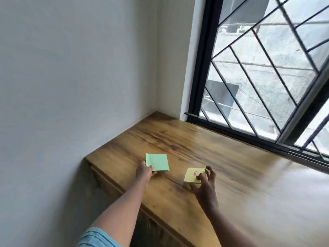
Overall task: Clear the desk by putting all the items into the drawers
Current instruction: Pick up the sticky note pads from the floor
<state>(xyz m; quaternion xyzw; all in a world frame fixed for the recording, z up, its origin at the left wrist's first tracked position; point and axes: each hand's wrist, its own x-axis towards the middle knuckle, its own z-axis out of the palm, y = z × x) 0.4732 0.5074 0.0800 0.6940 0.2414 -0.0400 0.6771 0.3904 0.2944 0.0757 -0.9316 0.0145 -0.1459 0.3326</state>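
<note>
2 sticky-note pads sit on a wooden counter (178,136) in a corner, between a white wall (71,86) and a window (258,68) with black diagonal bars. The left hand (145,172), on an arm in a blue sleeve (96,237), pinches the near corner of the green pad (157,162); whether that pad is lifted off the wood cannot be told. Just to its right, the right hand (204,186) curls its fingers round the yellow pad (193,175), which has a small red-and-blue label on top.

Open desktop (178,139) between wall (71,86), window (258,77)
</note>
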